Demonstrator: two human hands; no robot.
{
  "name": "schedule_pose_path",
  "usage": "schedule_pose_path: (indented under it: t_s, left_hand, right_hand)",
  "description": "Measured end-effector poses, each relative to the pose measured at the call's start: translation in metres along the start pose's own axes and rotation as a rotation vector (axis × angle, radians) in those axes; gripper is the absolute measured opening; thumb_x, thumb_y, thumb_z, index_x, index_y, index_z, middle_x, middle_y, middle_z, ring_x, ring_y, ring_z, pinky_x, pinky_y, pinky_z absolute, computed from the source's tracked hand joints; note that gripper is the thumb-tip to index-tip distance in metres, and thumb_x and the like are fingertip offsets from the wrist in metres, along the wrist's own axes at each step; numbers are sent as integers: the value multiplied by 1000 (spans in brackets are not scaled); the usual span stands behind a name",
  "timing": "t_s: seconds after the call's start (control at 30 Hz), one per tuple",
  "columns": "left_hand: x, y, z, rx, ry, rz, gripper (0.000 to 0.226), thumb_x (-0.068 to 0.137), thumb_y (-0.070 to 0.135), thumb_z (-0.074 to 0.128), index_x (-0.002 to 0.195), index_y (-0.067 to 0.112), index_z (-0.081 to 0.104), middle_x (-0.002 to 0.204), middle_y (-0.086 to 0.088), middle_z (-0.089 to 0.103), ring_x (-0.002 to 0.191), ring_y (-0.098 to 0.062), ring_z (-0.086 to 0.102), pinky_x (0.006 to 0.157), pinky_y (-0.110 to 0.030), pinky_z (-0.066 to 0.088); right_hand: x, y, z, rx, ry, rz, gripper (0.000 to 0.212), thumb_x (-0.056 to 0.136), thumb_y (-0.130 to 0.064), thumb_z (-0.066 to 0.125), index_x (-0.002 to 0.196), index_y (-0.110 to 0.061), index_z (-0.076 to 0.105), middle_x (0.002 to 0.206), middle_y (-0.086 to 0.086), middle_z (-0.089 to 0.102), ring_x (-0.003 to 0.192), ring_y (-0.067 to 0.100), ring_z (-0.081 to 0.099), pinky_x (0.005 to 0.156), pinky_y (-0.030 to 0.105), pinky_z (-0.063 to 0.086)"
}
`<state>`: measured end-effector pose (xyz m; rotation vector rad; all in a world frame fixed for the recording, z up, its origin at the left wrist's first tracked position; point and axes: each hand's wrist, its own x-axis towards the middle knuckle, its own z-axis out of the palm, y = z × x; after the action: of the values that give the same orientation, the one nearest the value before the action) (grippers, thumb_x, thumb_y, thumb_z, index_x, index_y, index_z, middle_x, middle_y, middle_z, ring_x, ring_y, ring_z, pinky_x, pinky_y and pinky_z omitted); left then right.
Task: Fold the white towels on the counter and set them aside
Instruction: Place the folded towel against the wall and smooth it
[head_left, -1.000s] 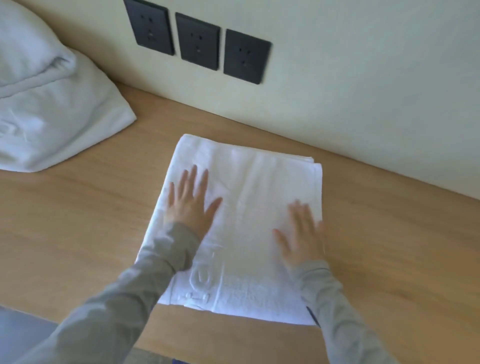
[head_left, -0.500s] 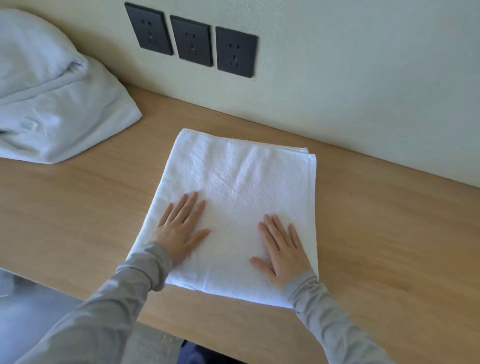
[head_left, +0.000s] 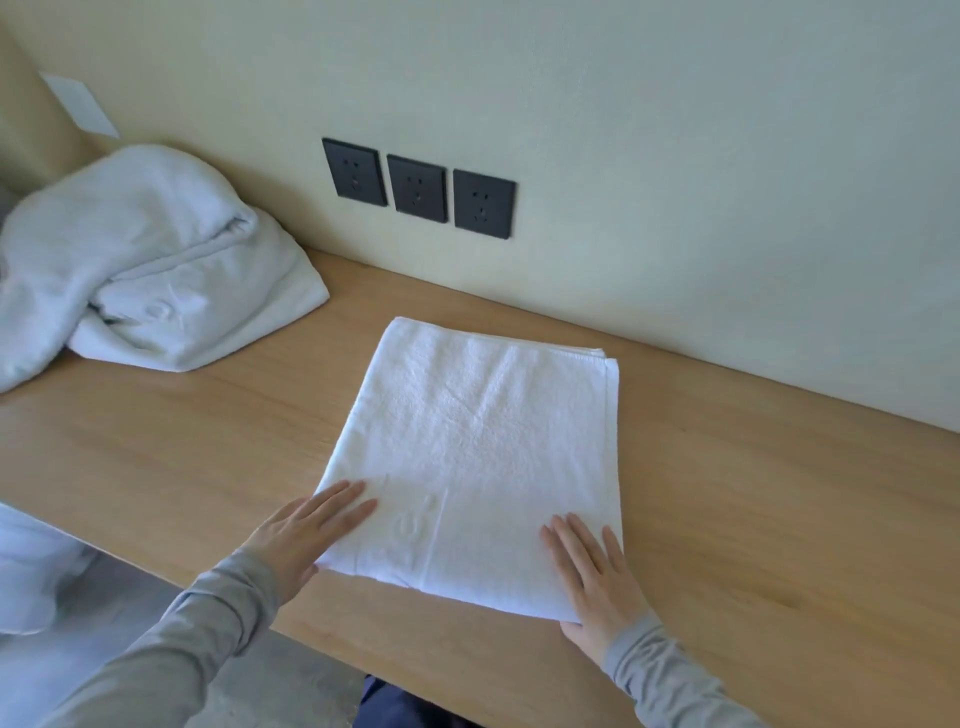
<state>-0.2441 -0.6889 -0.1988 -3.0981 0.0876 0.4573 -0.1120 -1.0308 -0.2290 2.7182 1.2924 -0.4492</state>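
Observation:
A white towel (head_left: 483, 447), folded into a flat rectangle of several layers, lies on the wooden counter (head_left: 197, 441) near the wall. My left hand (head_left: 306, 535) rests flat on its near left corner, fingers straight. At the near right corner my right hand (head_left: 597, 577) presses down, palm flat and fingers straight. A crumpled heap of white towels (head_left: 150, 270) sits at the far left of the counter, apart from both hands.
Three dark wall sockets (head_left: 418, 188) are set in the wall behind the counter. Bare wood stretches to the right of the folded towel. More white cloth (head_left: 26, 571) shows below the counter's front edge at the left.
Both hands have slid from the middle of the towel toward me, down to its near corners. The camera has tilted up, showing more of the wall and the heap.

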Motion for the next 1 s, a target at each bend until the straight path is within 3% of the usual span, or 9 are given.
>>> schedule_pose_path:
  t_s: [0.2, 0.27, 0.37, 0.43, 0.57, 0.7, 0.77, 0.9, 1.0]
  left_hand:
    - [9, -2, 4, 93, 8, 43, 111, 10, 30, 88, 118, 16, 66, 118, -4, 67, 99, -18, 68, 76, -38, 57]
    - [14, -4, -6, 88, -56, 39, 102, 22, 30, 85, 121, 17, 64, 123, -2, 64, 104, -15, 66, 85, -36, 53]
    - [19, -21, -15, -36, -156, 21, 85, 72, 28, 62, 148, 27, 22, 151, 10, 27, 135, -13, 34, 111, -26, 26]
    - [25, -34, -25, -148, -260, -7, 77, 75, 28, 55, 145, 33, 22, 144, 16, 33, 130, -13, 36, 108, -23, 29]
    - [25, -62, -70, -426, -220, 7, 52, 60, 25, 56, 102, 52, 42, 105, 28, 51, 98, 5, 51, 80, -10, 41]
    - [36, -98, -118, -844, -155, 20, 58, 50, 31, 67, 106, 43, 56, 103, 19, 62, 97, -3, 59, 79, -20, 51]
    - [58, -114, -136, -982, -117, 31, 65, 47, 36, 71, 111, 31, 56, 111, 9, 62, 102, -7, 60, 83, -19, 50]
    - [120, -130, -140, -1404, -82, -142, 74, 48, 33, 74, 117, 13, 55, 118, -6, 60, 108, -20, 57, 86, -30, 47]
    - [164, -130, -123, -1555, -34, -297, 30, 80, 27, 68, 107, 16, 60, 118, -9, 62, 107, -23, 59, 85, -32, 47]
  right_hand:
    - [10, -16, -8, 18, 10, 89, 108, 4, -35, 89, 107, -9, 71, 110, 8, 70, 100, 26, 68, 73, 51, 57]
    - [12, -13, -20, 33, 9, 100, 102, 7, -42, 88, 103, -11, 72, 104, 3, 72, 94, 21, 70, 70, 44, 58]
    - [17, -2, -41, 105, -71, 44, 85, 62, -39, 75, 137, -15, 44, 140, 4, 47, 127, 17, 48, 103, 37, 42]
    - [18, 3, -56, 244, -205, 37, 73, 80, -32, 54, 145, -23, 25, 149, -5, 30, 134, 16, 34, 111, 29, 29]
    - [21, 14, -97, 436, -312, 27, 63, 71, -31, 61, 132, -30, 46, 128, -5, 38, 112, 17, 50, 96, 25, 41]
    - [31, 37, -144, 552, -354, 46, 90, 44, -56, 53, 127, -22, 53, 119, -6, 48, 109, 13, 50, 95, 26, 41]
    - [45, 57, -166, 658, -304, 95, 92, 41, -63, 55, 121, -18, 57, 112, -10, 56, 104, 8, 53, 94, 24, 42]
    - [74, 99, -181, 988, -69, 299, 47, 54, -41, 78, 97, -32, 61, 101, -8, 63, 92, 7, 60, 81, 26, 49]
    - [101, 120, -160, 1244, 113, 551, 31, 69, -21, 81, 92, -28, 61, 100, 3, 63, 92, 23, 62, 84, 42, 52]
